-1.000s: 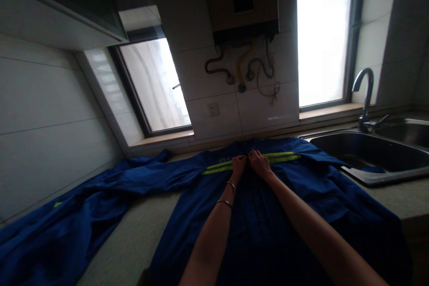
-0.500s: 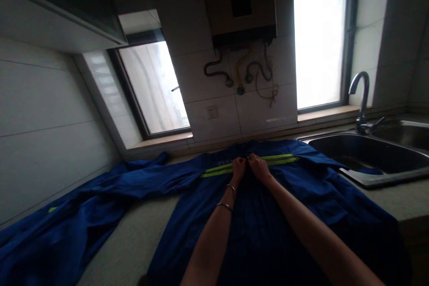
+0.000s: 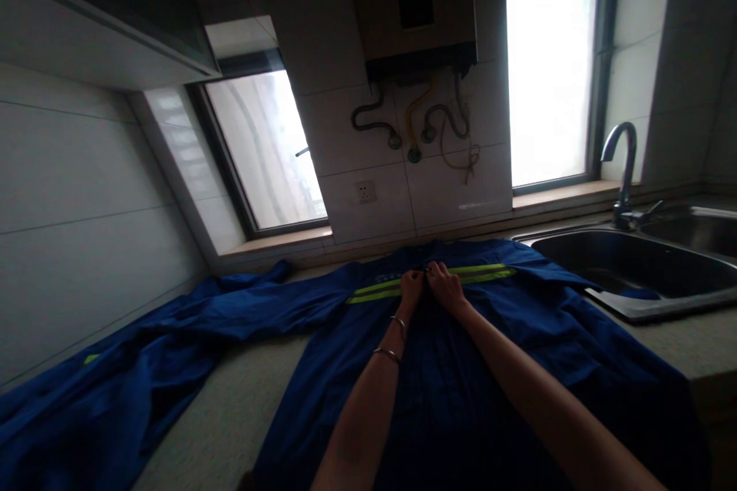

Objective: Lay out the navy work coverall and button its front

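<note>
A blue work jacket (image 3: 461, 368) with a yellow-green reflective stripe (image 3: 374, 290) lies spread flat on the speckled desk (image 3: 230, 406), filling the lower middle of the frame, its collar end toward the tiled wall at centre. One sleeve (image 3: 115, 368) trails off to the lower left, while the other side drapes to the edge of the steel sink (image 3: 633, 261) at the right.

Both hands meet at the middle of the jacket's chest, right on the stripe line. The left hand (image 3: 411, 288) has its fingers curled and pinched on the fabric at the front opening — two thin bangles (image 3: 392, 336) ring that wrist. The right hand (image 3: 446, 285) sits just beside it, touching it, fingers likewise bent and pinching the cloth on the opposite edge of the opening. What small part they grip between them is too dark to tell.

Behind — a wall-mounted water heater (image 3: 418, 8) with hoses at upper centre, a power socket (image 3: 365, 190) below it, windows to either side, and a curved faucet (image 3: 625, 169) at the right
</note>
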The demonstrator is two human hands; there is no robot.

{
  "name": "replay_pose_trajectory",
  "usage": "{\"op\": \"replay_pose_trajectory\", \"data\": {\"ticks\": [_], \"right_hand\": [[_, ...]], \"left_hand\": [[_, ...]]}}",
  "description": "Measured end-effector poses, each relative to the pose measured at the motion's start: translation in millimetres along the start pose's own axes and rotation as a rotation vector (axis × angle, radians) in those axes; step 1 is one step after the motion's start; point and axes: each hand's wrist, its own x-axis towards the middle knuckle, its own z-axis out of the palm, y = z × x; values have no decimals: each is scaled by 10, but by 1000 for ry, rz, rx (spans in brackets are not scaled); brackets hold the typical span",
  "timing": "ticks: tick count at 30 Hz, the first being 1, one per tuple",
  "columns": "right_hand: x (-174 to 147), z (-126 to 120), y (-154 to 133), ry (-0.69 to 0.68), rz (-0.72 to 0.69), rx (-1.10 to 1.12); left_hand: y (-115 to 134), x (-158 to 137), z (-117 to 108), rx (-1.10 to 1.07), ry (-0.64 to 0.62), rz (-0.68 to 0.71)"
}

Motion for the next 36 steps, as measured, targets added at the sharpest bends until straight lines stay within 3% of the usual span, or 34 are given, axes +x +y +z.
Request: {"op": "replay_pose_trajectory", "data": {"ticks": [7, 13, 17, 25, 36], "right_hand": [[43, -29, 24, -29, -41, 80], [68, -62, 35, -108, -50, 110], [65, -77, 64, -93, -69, 145], [67, -106, 125, -110, -12, 163], [81, -114, 79, -108, -61, 123]], "left_hand": [[-56, 42, 15, 27, 27, 71], [-74, 37, 22, 41, 49, 204], [-87, 32, 14, 50, 69, 288], [-61, 22, -9, 68, 84, 380], [49, -8, -21, 138, 39, 179]]}}
